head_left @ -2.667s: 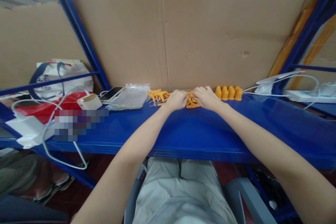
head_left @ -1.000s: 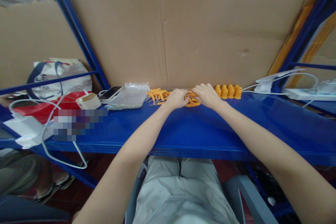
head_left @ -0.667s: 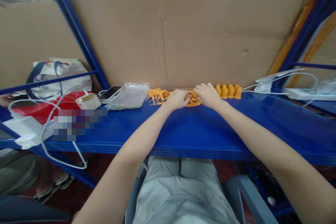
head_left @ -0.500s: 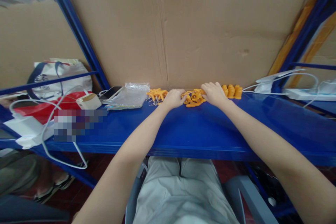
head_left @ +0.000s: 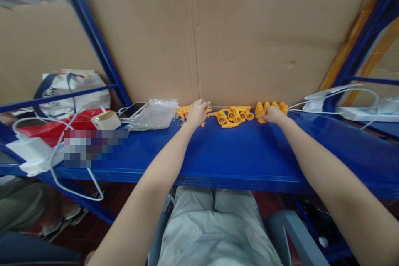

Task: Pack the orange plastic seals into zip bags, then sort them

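My left hand (head_left: 196,113) is at the pile of thin branching yellow plastic pieces (head_left: 182,111), its fingers curled on a piece whose yellow ends poke out past the hand. Small silvery metal bits (head_left: 178,123) lie by this pile. To the right, my right hand (head_left: 273,115) has its fingers closed around a squat yellow plastic piece (head_left: 261,119) at the near left of a row of upright yellow knobbed pieces (head_left: 283,107). Between my hands lies a cluster of hollow yellow cup-like pieces (head_left: 237,117), their open ends toward me.
A clear plastic bag (head_left: 156,115) and a phone (head_left: 133,110) lie to the left. Beyond them are a white charger (head_left: 106,120), cables, a red bag (head_left: 77,119) and a tote bag (head_left: 75,91). Cardboard (head_left: 243,41) backs the blue shelf (head_left: 224,162); a power strip (head_left: 364,113) sits right.
My left hand has moved left from the middle cluster to the branching pieces. My right hand has moved right onto the row of upright pieces, leaving the cup-like pieces uncovered.
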`<action>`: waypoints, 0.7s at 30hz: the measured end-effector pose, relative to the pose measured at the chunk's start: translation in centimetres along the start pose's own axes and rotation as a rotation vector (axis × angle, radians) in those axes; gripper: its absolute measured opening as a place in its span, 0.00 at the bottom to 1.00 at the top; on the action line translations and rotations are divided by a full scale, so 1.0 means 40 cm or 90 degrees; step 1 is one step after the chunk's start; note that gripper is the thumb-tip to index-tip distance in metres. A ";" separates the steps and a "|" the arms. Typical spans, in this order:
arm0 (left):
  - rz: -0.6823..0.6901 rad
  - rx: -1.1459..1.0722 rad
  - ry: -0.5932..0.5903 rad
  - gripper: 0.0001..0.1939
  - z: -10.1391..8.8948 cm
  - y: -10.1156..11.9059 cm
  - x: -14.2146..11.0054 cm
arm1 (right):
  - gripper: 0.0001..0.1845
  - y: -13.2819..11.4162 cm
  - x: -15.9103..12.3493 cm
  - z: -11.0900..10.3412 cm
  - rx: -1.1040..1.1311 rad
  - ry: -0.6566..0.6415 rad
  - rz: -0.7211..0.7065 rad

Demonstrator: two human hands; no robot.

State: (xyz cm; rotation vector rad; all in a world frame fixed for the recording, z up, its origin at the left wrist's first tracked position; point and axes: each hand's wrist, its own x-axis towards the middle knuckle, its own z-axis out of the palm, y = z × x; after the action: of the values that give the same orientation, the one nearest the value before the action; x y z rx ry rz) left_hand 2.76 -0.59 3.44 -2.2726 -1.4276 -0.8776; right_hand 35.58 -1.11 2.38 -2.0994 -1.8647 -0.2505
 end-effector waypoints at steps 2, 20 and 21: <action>-0.032 0.017 -0.009 0.15 -0.003 0.000 -0.004 | 0.35 0.002 -0.001 0.009 0.004 -0.023 0.023; -0.072 0.081 -0.205 0.23 0.051 -0.048 -0.020 | 0.30 -0.083 -0.060 -0.025 -0.037 0.021 0.055; -0.065 0.076 -0.206 0.23 0.058 -0.053 -0.016 | 0.28 -0.095 -0.064 -0.027 -0.050 0.045 0.028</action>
State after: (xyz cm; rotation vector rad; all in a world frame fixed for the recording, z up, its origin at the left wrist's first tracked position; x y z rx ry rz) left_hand 1.42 1.20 1.15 -2.3445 -1.6928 -0.4491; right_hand 31.56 -3.50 2.98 -2.1509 -1.7924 -0.3877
